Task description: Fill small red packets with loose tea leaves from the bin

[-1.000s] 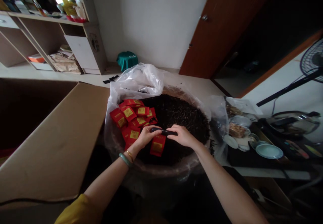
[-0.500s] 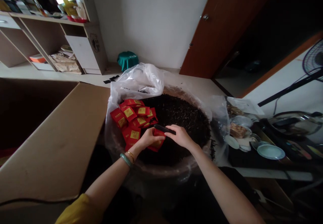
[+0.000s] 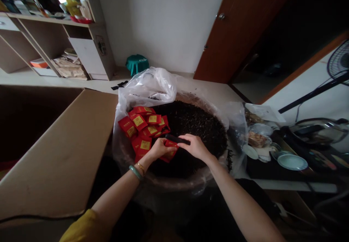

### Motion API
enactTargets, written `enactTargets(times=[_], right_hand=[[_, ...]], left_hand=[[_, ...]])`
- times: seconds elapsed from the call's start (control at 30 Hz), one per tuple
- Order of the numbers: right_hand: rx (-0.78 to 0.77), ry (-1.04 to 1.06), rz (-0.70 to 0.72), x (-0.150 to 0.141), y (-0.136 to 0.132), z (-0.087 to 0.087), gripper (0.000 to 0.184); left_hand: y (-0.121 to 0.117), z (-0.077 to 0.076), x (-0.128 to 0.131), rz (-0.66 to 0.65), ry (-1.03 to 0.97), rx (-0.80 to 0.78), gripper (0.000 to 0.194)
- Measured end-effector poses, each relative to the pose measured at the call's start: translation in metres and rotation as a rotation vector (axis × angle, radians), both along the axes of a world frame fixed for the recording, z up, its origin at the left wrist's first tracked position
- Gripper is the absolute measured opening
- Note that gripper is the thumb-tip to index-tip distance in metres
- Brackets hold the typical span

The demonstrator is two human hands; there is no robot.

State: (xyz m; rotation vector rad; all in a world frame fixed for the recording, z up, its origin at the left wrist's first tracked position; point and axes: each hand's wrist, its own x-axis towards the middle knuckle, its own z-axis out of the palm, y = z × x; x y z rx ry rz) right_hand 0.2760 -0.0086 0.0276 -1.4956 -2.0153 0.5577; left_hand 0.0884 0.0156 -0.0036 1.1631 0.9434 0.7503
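A wide round basket lined with clear plastic (image 3: 147,89) holds a heap of dark loose tea leaves (image 3: 196,122). Several small red packets with yellow labels (image 3: 143,125) lie piled on its left side. My left hand (image 3: 159,148) is closed on one red packet (image 3: 169,154) held over the tea. My right hand (image 3: 195,146) grips a slim black tool (image 3: 176,139) laid across the top of that packet. Both hands meet near the basket's front middle.
A large open cardboard box (image 3: 62,151) stands at the left. At the right a low table carries small dishes (image 3: 289,161) and a kettle (image 3: 316,133). A fan (image 3: 339,63), a brown door (image 3: 240,23), wall shelves (image 3: 54,34) and a green stool (image 3: 137,63) lie beyond.
The red packet hung down below the black tool a second ago; now it is tilted up and tucked into my left hand. Both hands have shifted slightly toward the packet pile.
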Motion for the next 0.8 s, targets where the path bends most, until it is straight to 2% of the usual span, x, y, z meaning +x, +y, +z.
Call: enactTargets(times=[0.07, 0.23, 0.57, 0.63, 0.73, 0.8], right_hand=[[0.022, -0.019, -0.01, -0.003, 0.0, 0.001, 0.025], [0.035, -0.007, -0.009, -0.001, 0.002, 0.005, 0.031], [0.013, 0.018, -0.007, -0.002, 0.0, 0.008, 0.022], [0.004, 0.043, -0.014, 0.0, 0.001, 0.006, 0.026], [-0.001, 0.078, -0.093, 0.012, 0.006, -0.001, 0.037], [-0.009, 0.034, -0.186, 0.027, 0.011, -0.009, 0.038]], left_hand=[[0.0, -0.001, 0.001, -0.004, 0.01, -0.027, 0.044], [-0.001, 0.0, 0.001, 0.02, -0.001, 0.004, 0.044], [-0.002, 0.001, 0.002, 0.009, -0.03, -0.073, 0.046], [-0.002, 0.001, 0.002, 0.044, -0.034, -0.056, 0.047], [-0.002, 0.003, 0.003, 0.121, -0.105, -0.009, 0.048], [0.0, 0.004, 0.002, 0.179, -0.169, 0.015, 0.049]])
